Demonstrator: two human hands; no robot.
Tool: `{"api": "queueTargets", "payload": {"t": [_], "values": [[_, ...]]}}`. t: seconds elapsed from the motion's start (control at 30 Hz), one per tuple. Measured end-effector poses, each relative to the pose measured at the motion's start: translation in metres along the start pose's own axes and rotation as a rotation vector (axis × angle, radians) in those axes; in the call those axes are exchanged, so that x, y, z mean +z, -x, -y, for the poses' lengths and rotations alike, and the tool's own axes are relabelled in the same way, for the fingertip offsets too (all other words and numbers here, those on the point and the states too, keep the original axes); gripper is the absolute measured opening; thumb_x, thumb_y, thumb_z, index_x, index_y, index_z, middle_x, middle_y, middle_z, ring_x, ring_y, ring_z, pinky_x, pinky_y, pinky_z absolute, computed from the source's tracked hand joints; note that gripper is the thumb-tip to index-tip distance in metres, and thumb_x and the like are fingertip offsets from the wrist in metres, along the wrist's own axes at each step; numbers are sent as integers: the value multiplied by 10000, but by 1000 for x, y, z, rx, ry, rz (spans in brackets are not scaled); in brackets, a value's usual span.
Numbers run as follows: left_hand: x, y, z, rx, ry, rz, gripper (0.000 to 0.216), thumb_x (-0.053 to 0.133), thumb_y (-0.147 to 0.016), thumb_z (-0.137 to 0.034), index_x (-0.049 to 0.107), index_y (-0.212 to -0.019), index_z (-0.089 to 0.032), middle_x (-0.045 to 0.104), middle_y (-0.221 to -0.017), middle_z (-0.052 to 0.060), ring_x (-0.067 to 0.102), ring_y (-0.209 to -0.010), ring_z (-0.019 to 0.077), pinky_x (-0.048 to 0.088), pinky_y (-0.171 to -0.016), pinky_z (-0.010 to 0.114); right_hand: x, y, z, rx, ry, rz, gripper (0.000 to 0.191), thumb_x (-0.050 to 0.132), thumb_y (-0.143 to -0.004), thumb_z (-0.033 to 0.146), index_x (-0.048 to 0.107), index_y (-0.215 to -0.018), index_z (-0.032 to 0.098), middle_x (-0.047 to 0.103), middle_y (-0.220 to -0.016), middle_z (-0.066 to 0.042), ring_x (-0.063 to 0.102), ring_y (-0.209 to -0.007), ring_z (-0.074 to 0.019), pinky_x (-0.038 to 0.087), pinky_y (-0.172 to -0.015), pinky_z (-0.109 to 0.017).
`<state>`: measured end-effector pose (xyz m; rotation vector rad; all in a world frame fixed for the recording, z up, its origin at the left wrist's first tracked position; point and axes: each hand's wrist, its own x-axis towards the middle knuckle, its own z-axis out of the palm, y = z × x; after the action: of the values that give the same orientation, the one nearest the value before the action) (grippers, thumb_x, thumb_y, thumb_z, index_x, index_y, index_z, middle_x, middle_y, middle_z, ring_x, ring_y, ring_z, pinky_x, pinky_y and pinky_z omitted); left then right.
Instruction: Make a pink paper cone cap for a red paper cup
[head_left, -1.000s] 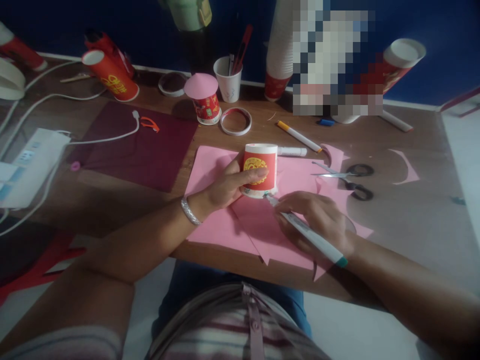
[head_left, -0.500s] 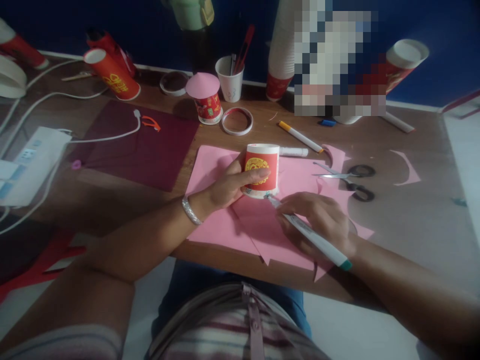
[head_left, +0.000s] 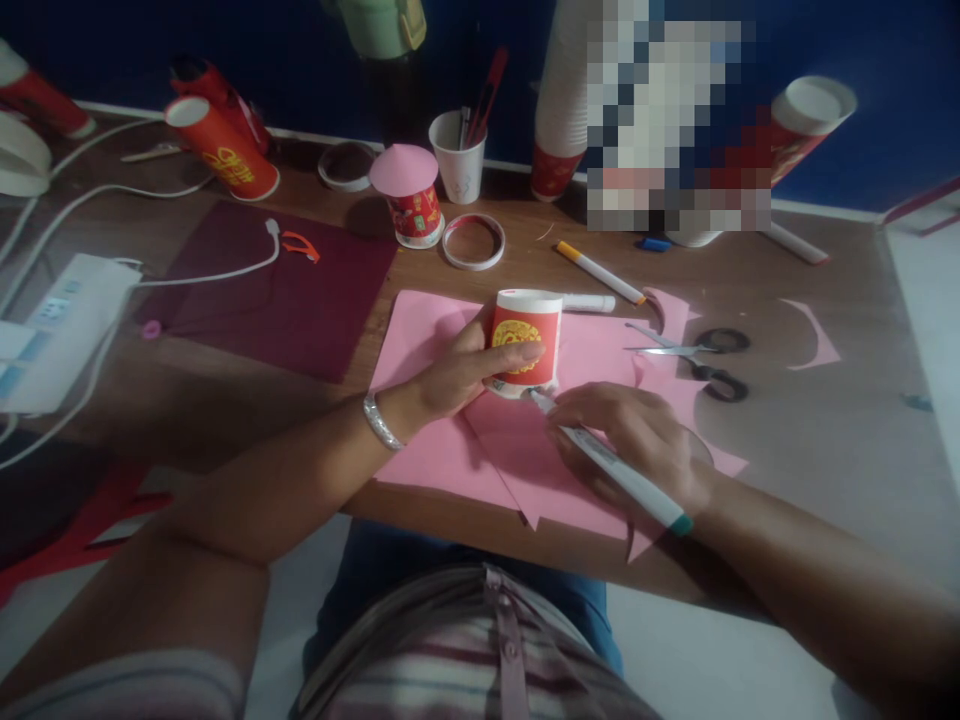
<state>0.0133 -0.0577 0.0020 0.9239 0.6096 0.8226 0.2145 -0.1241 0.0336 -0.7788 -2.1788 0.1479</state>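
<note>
My left hand is wrapped round a red and white paper cup with a gold emblem, its thumb lying across the front. In my right hand is a white marker with a green end, gripped like a pen. The marker's tip meets the white band along the cup's lower edge, where small coloured marks show. Beneath both hands lie pink paper sheets. A pair of scissors with dark handles rests on the pink paper's right side.
Behind the cup lie an orange-capped marker and a tape roll. A red cup with a pink cone top stands beside a white cup of tools. At left are a maroon sheet and a white power strip.
The cup has tilted and shifted slightly right in my left hand. The marker and my right hand have moved a little to the left along its lower edge.
</note>
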Motion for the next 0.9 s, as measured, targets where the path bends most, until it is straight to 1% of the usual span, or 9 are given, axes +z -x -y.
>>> {"api": "queueTargets", "payload": {"t": [0.17,0.33,0.47,0.63,0.8,0.9], "values": [[0,0,0,2,11,-11,504,845,-800,-380,567,-1176,-192,746,-1100,84,736,-958,232,583,-823,360,-1,1,0,19,-21,22,159,663,-918,81,626,-1027,190,773,-838,-30,772,-735,-177,624,-635,-275],[0,1,-1,-3,24,-17,514,850,-791,-365,566,-1181,-188,745,-1099,84,728,-947,222,578,-803,344,-2,1,0,37,-46,29,194,666,-909,62,606,-1044,187,769,-839,-32,755,-719,-163,609,-631,-268],[0,0,-1,-12,38,-23,521,856,-782,-363,563,-1178,-192,745,-1103,87,730,-961,229,572,-814,351,-2,1,0,39,-38,46,172,655,-917,80,610,-1034,199,766,-832,-26,749,-704,-159,603,-622,-262],[-1,0,-1,-28,72,-14,514,851,-783,-353,572,-1182,-189,742,-1102,92,727,-967,237,570,-836,370,-2,-1,2,62,-27,19,178,662,-896,68,622,-1004,204,757,-794,-12,747,-678,-160,601,-612,-259],[-3,-2,0,-19,87,-28,499,861,-774,-379,588,-1145,-187,719,-1007,60,714,-902,218,555,-795,353,-3,-3,2,23,-59,-17,192,677,-888,66,619,-1001,210,754,-776,-13,744,-670,-163,620,-615,-264],[-3,-2,0,-19,103,-32,514,873,-763,-380,588,-1145,-188,713,-996,56,705,-892,212,554,-789,349,-3,-2,1,28,-63,-32,208,693,-882,62,614,-1022,194,755,-789,-21,753,-686,-165,630,-634,-266]]}}
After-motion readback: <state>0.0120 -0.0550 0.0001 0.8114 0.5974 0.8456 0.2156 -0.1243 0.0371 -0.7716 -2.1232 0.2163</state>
